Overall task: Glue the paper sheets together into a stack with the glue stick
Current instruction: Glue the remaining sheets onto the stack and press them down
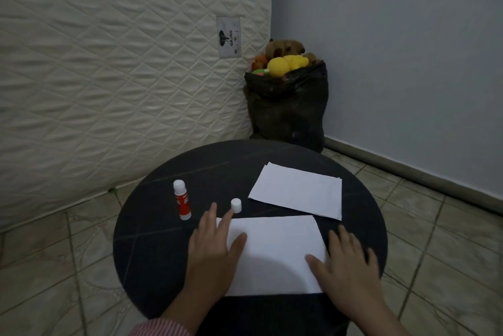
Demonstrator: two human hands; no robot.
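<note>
Your left hand (pixel 215 243) lies flat with fingers spread on the left edge of the near paper sheet (pixel 275 254), which sits at the near edge of the round black table (pixel 152 240). Your right hand (pixel 345 265) presses the sheet's right edge, fingers also spread and straight; neither hand pinches anything. A second pile of sheets (pixel 299 188) lies toward the table's far right edge, just apart from the near sheet. The glue stick (pixel 181 199) rests near the left edge, uncapped, and its white cap (pixel 236 205) stands beside your left fingertips. A black bag of plush toys (pixel 285 101) sits in the room's corner.
</note>
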